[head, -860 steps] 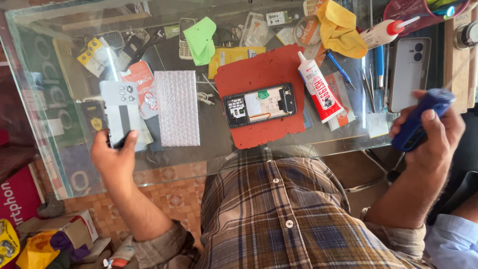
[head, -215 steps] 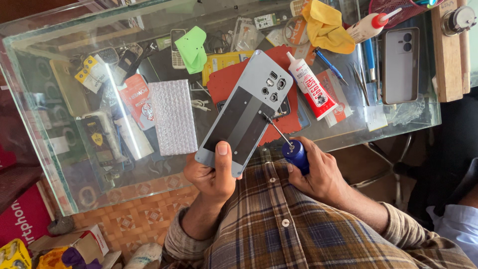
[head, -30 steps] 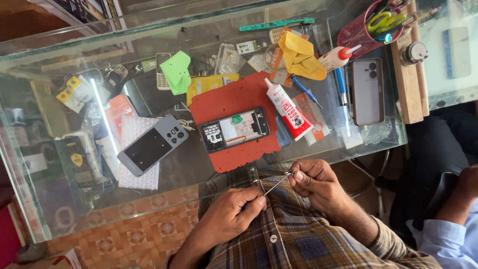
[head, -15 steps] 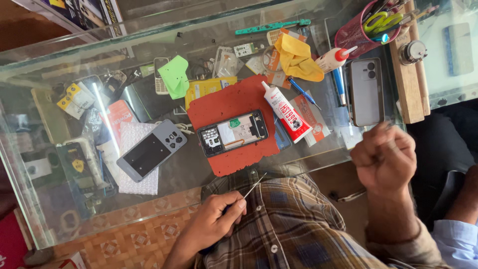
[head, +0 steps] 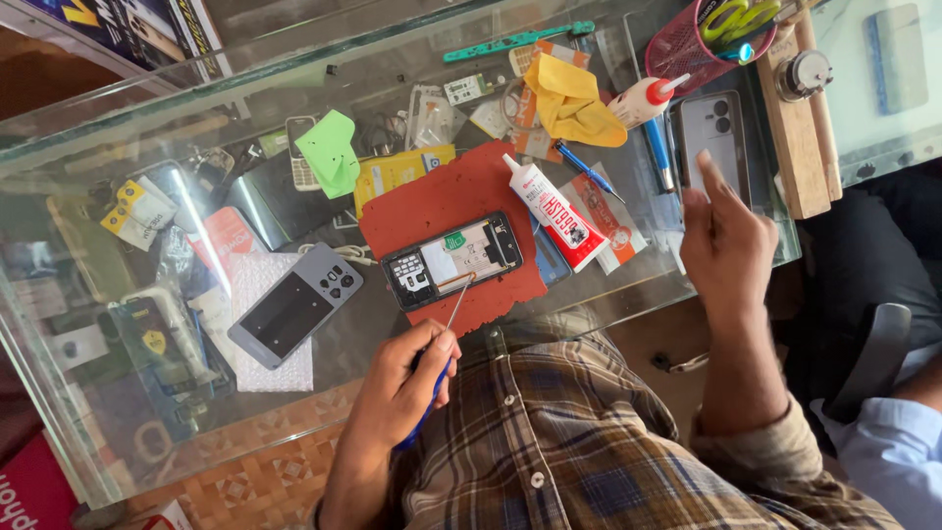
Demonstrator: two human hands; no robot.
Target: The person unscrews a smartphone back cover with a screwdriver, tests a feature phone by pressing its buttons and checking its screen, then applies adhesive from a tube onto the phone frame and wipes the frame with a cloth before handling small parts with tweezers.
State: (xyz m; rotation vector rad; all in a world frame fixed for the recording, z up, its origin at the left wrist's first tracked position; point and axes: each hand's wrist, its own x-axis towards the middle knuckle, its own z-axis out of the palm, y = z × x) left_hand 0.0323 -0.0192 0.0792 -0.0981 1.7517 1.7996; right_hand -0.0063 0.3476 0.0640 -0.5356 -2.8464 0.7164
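Note:
An opened phone [head: 451,260] with its insides showing lies on a red mat [head: 432,201] on the glass counter. My left hand [head: 397,388] grips a blue-handled screwdriver [head: 456,306], whose thin shaft points up with its tip at the phone's lower edge. My right hand [head: 726,240] hovers to the right with fingers spread and nothing in it, just below a silver phone [head: 711,128] lying camera side up. The grey back cover [head: 294,316] rests on a sheet of bubble wrap [head: 253,285] to the left.
A white and red glue tube [head: 554,211] lies right of the mat. Behind are a yellow cloth [head: 574,98], a green cloth [head: 329,152], a pink mesh cup [head: 687,44] of tools and a wooden block [head: 795,128]. Another person's blue sleeve [head: 888,456] shows at the lower right.
My right hand let go of the screwdriver and moved right and up toward the silver phone. My left hand kept the screwdriver and brought its tip to the opened phone.

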